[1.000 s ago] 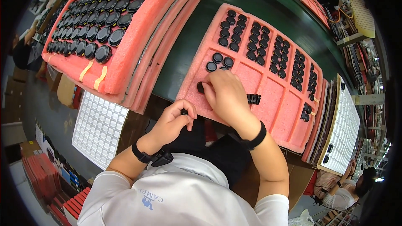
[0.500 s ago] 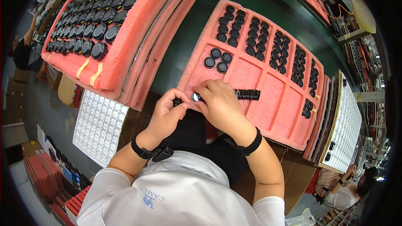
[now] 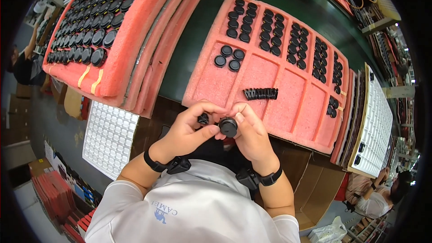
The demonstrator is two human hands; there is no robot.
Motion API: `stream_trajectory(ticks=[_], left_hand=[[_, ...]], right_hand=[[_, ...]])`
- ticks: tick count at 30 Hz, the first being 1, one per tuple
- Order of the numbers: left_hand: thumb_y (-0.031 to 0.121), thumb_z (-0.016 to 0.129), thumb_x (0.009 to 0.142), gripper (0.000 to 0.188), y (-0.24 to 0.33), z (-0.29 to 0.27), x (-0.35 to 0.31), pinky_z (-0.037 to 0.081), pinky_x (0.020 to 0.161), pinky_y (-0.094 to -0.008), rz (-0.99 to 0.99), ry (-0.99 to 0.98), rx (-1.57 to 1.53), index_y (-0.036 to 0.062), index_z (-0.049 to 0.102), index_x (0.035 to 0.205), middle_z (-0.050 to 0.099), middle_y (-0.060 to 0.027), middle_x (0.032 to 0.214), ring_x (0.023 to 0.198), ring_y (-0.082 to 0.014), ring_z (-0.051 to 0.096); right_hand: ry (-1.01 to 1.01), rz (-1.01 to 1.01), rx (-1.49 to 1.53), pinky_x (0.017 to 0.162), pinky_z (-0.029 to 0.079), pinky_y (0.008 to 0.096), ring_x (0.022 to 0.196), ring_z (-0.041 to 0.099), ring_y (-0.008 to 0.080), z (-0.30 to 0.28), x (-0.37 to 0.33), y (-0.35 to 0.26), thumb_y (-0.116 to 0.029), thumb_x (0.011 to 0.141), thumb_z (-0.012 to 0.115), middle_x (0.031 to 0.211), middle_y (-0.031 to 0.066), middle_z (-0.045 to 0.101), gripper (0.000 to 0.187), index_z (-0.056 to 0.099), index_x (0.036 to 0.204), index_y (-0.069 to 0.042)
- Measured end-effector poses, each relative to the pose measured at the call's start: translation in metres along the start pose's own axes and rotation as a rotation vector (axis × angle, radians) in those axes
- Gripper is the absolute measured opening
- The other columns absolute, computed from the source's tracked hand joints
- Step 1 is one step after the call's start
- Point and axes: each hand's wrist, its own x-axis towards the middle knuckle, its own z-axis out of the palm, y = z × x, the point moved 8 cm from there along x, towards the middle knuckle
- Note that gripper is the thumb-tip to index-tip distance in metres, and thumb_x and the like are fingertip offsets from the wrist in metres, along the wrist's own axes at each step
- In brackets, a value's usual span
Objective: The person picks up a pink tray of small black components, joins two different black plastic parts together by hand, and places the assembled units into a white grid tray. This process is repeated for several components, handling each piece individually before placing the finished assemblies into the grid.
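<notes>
Black cap [image 3: 228,127] between two curled hands [image 3: 186,129]

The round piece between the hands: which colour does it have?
The piece is black, best seen in the head view.

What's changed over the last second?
The right hand moved off the pink tray, back toward the body and the left hand; a round black cap now sits between them. Unchanged: small black parts in the left hand, four caps and the black row in the tray.
</notes>
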Motion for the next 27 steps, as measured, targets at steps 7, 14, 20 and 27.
stream_trajectory(ticks=[7, 14, 20, 27], left_hand=[[0.017, 0.062, 0.086, 0.033, 0.002, 0.024, 0.001, 0.052, 0.069, -0.0274, 0.061, -0.101, 0.168, -0.0035, 0.054, 0.110, 0.046, -0.0080, 0.095, 0.078, -0.0115, 0.048], [0.018, 0.066, 0.082, 0.035, 0.014, 0.034, -0.006, 0.043, 0.074, -0.0249, 0.128, -0.145, 0.288, -0.0016, 0.055, 0.108, 0.051, -0.0088, 0.101, 0.083, -0.0119, 0.049], [0.012, 0.066, 0.080, 0.034, 0.016, 0.047, -0.009, 0.038, 0.060, -0.0208, 0.149, -0.108, 0.238, 0.0009, 0.055, 0.110, 0.054, -0.0038, 0.095, 0.074, -0.0075, 0.045], [0.014, 0.063, 0.084, 0.036, 0.011, 0.053, -0.008, 0.041, 0.077, -0.0250, 0.018, -0.220, 0.005, -0.0015, 0.052, 0.115, 0.056, -0.0056, 0.103, 0.088, -0.0105, 0.050]], right_hand=[[0.089, -0.087, 0.059, 0.063, 0.045, 0.0220, 0.068, 0.055, 0.0114, -0.005, -0.019, -0.003, -0.023, 0.098, 0.040, 0.083, 0.0064, 0.055, 0.016, 0.042, 0.099, -0.007], [0.273, -0.337, -0.419, 0.061, 0.041, 0.0209, 0.064, 0.048, 0.0093, -0.017, -0.041, -0.027, -0.016, 0.096, 0.044, 0.076, 0.0021, 0.051, 0.012, 0.045, 0.100, -0.004], [0.099, -0.715, -0.865, 0.063, 0.041, 0.0229, 0.067, 0.047, 0.0092, 0.003, -0.061, -0.054, -0.016, 0.094, 0.048, 0.081, 0.0047, 0.052, 0.015, 0.048, 0.101, -0.002], [0.107, -0.481, -0.104, 0.064, 0.042, 0.0241, 0.067, 0.048, 0.0112, -0.011, -0.060, -0.041, -0.023, 0.096, 0.044, 0.082, 0.0077, 0.053, 0.023, 0.047, 0.102, -0.001]])
